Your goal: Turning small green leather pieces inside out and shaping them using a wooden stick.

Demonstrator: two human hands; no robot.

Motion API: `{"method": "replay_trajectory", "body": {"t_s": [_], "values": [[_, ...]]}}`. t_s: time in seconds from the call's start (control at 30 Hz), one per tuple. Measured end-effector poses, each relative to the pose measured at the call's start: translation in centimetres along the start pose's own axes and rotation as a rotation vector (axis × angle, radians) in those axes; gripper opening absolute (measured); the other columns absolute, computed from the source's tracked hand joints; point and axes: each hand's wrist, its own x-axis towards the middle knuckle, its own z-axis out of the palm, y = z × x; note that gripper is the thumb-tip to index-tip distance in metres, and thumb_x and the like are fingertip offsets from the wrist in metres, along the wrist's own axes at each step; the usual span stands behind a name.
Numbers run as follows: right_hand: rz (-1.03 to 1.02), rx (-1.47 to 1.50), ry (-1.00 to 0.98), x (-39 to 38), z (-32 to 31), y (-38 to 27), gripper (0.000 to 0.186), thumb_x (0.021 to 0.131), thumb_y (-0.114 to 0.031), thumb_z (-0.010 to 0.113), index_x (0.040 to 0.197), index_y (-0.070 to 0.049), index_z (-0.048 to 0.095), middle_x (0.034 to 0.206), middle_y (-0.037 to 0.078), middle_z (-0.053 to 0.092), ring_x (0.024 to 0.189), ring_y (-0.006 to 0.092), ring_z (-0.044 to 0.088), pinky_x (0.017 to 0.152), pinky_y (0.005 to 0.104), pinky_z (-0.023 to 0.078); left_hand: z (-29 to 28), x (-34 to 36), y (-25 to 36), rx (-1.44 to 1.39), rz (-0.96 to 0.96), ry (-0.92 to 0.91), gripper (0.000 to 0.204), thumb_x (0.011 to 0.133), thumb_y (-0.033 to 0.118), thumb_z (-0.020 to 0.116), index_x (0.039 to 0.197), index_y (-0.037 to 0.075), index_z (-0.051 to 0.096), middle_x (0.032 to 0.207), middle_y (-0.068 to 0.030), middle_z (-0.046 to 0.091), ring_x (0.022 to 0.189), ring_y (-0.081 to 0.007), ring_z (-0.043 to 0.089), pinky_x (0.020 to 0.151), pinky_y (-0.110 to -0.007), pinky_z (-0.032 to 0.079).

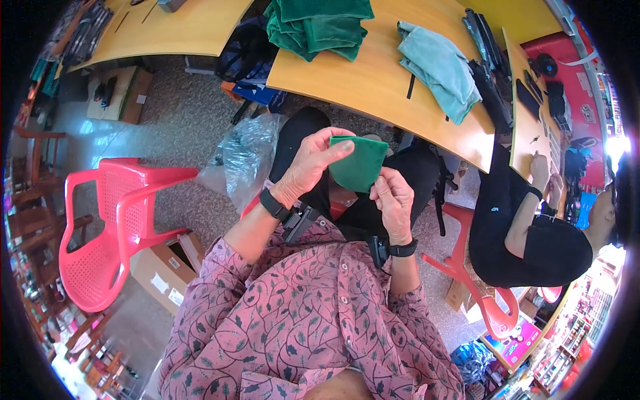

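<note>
My left hand [317,158] pinches the upper left corner of a small green velvety cloth piece [357,162], with the thumb lying on its face. Lower down, my right hand [393,200] grips the same piece at its lower right corner, between thumb and fingers. The cloth is held upright over my lap and has a rounded lower edge. Beyond it, on the yellow table [307,77], lie a stack of dark green fabric [320,27] and a folded pale teal fabric [437,70].
A pink plastic chair [90,253] stands at left above a cardboard box [160,273], near a crumpled plastic bag [243,160]. At right, a person in black [547,247] sits at another table [517,153]. A second table [173,40] is at upper left.
</note>
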Motion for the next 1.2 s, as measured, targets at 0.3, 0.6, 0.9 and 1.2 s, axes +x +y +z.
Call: {"method": "replay_trajectory", "body": {"t_s": [0.3, 0.6, 0.9, 1.2], "values": [[-0.176, -0.183, -0.053, -0.2, 0.9, 0.0, 0.019, 0.097, -0.005, 0.054, 0.114, 0.001, 0.059, 0.074, -0.001, 0.058, 0.061, 0.0058, 0.052, 0.055, 0.0205, 0.041, 0.6, -0.6, 1.0, 0.216, 0.097, -0.014, 0.025, 0.09, 0.013, 0.07, 0.113, 0.004, 0.066, 0.099, 0.0001, 0.068, 0.091, -0.0055, 0.06, 0.081, -0.022, 0.05], [-0.367, -0.439, 0.045, -0.3, 1.4, -0.1, 0.012, 0.091, 0.004, 0.057, 0.101, 0.001, 0.063, 0.072, 0.006, 0.062, 0.061, 0.0122, 0.06, 0.056, 0.0266, 0.048, 1.5, -0.3, 0.0, 0.269, 0.205, -0.034, 0.037, 0.088, 0.011, 0.072, 0.122, 0.004, 0.059, 0.105, -0.0005, 0.066, 0.096, -0.0063, 0.059, 0.086, -0.023, 0.049], [-0.701, -0.772, 0.361, 0.6, 2.2, 0.7, 0.026, 0.084, 0.008, 0.063, 0.108, -0.002, 0.065, 0.071, 0.012, 0.059, 0.058, 0.0249, 0.059, 0.053, 0.0323, 0.047, 1.2, -0.5, -1.0, 0.248, 0.086, 0.179, 0.029, 0.098, 0.03, 0.058, 0.103, 0.001, 0.06, 0.088, -0.0044, 0.065, 0.077, -0.0125, 0.065, 0.074, -0.027, 0.055], [-0.757, -1.013, 0.321, 0.4, 1.8, 1.4, 0.033, 0.081, 0.005, 0.066, 0.112, -0.005, 0.066, 0.073, 0.01, 0.059, 0.063, 0.026, 0.06, 0.055, 0.0356, 0.05, 0.9, -0.3, -0.5, -0.032, -0.12, 0.089, 0.027, 0.095, 0.026, 0.063, 0.1, 0.0, 0.062, 0.091, -0.0043, 0.066, 0.08, -0.0079, 0.062, 0.07, -0.024, 0.054]]}}
